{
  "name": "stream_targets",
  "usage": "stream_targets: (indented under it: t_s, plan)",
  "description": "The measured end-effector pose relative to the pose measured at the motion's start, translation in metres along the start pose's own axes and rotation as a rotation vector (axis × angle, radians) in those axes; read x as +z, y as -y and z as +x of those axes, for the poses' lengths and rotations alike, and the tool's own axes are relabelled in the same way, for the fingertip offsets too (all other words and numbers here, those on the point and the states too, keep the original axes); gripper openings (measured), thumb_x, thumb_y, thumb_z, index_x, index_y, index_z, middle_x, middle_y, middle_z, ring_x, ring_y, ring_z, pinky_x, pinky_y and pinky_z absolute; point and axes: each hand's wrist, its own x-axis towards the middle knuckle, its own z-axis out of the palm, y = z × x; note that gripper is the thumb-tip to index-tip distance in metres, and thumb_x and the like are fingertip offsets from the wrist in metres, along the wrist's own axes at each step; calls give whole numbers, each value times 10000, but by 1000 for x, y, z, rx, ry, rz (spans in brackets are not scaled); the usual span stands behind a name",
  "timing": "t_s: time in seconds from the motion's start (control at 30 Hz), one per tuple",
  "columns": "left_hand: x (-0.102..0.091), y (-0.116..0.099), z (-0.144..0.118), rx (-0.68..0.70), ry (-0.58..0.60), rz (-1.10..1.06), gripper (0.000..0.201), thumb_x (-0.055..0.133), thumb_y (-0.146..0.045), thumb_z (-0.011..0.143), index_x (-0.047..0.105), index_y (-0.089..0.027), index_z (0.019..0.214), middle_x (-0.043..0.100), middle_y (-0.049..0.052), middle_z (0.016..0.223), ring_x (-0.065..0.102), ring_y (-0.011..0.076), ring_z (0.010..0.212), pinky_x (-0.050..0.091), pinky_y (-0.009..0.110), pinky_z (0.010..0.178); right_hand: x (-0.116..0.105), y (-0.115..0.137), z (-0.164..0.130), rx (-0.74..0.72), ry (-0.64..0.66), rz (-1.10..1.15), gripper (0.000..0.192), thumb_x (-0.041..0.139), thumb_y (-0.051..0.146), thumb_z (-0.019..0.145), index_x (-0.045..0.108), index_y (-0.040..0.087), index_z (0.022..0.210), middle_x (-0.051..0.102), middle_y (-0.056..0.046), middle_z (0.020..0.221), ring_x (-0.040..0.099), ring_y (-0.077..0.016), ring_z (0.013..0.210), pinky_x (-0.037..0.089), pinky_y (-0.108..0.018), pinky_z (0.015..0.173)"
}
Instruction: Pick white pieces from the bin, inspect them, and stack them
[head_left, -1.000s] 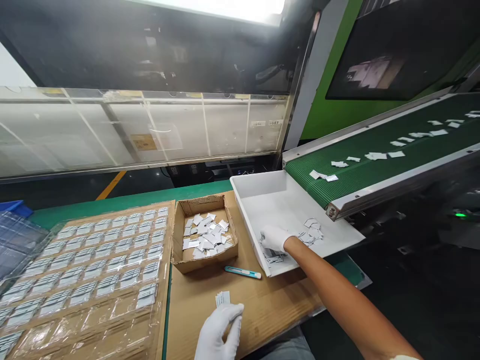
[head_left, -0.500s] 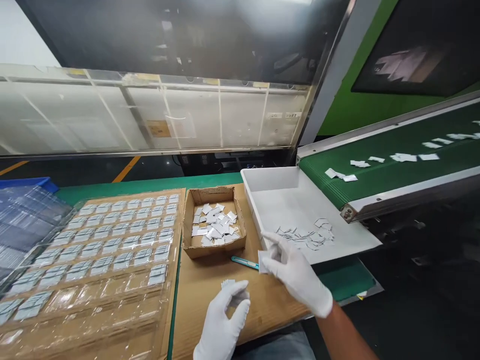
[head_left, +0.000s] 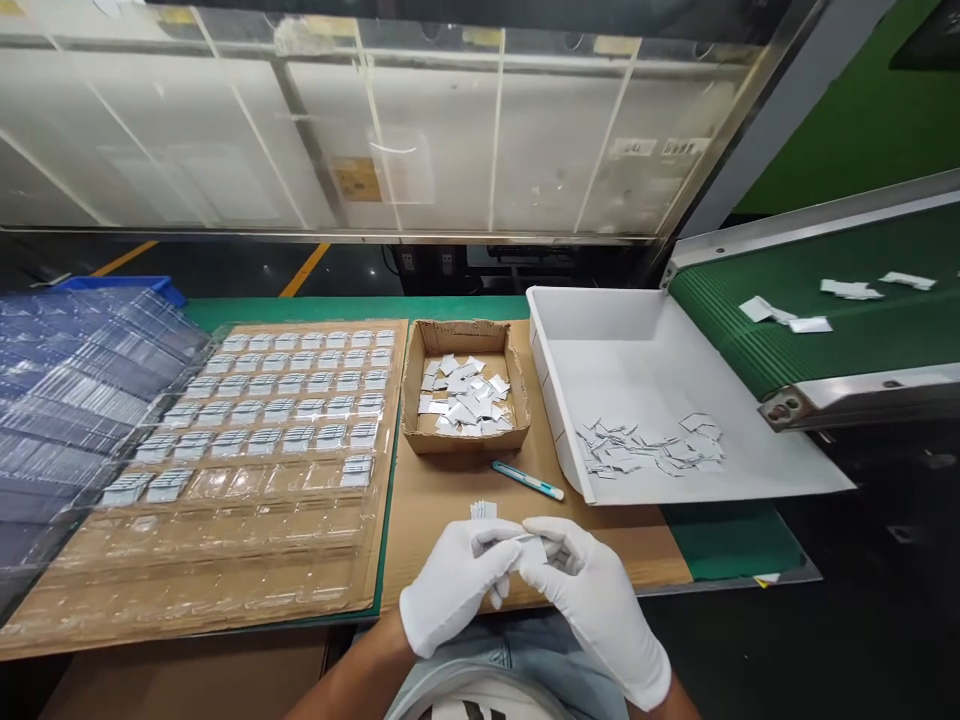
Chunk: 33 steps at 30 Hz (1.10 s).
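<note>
Nearest the camera, both gloved hands meet above the front edge of the cardboard sheet (head_left: 465,490); the left hand (head_left: 454,585) pinches a small stack of white pieces (head_left: 484,511), whose top edges stick up past its fingers; the right hand (head_left: 592,600) pinches a single white piece (head_left: 531,547) between thumb and forefinger, its tip touching the left hand's fingers (both grips are closed on their pieces). Just beyond the hands, a teal-handled cutter (head_left: 527,481) lies flat on the cardboard, near the front wall of a small cardboard box (head_left: 465,438); loose white pieces (head_left: 463,393) fill that box. To the left, a clear blister tray (head_left: 262,450) rests on a second cardboard sheet; its far rows hold grey-striped parts, its near rows show bare pockets. Further left, a stack of clear trays (head_left: 75,390) stands beside it. To the right of the box, a white plastic bin (head_left: 600,350) holds a scatter of white pieces (head_left: 649,447) toward its near side. Behind the bin's right end, a green conveyor belt (head_left: 825,330) carries a few more white pieces (head_left: 780,318); at the back, a clear guard panel (head_left: 375,130) spans the bench.
</note>
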Motion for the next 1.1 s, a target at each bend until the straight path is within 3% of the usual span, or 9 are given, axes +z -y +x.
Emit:
stream_targets:
  t_s: [0.17,0.37,0.93,1.1]
  plan:
    - [-1,14,-3,-44,101,-215,530,597,-604,810,734,-100,901,555,-14,498,437,74,358,342,196,387,3,7,-5,138,8,157,314,833,286,604,716,191,879,760,-34,804,705,-227,775,570,-317,721]
    - [8,26,-5,-79,65,-418,546,626,-615,787,726,-85,875,561,-16,493,380,47,311,268,195,372,7,4,-9,182,67,362,298,838,258,630,637,196,840,755,-7,694,727,-215,683,575,-325,705]
    - [6,40,2,-88,50,-456,542,644,-595,788,732,-62,830,590,6,480,415,49,316,287,176,351,11,-8,-7,204,74,371,316,832,255,654,591,189,846,749,-18,741,700,-201,692,552,-343,736]
    - [5,32,3,-91,27,-376,591,633,-652,754,734,-73,821,560,-8,449,408,59,312,290,181,342,9,-10,-4,178,52,308,307,824,266,665,609,189,870,749,-28,789,694,-196,731,546,-324,735]
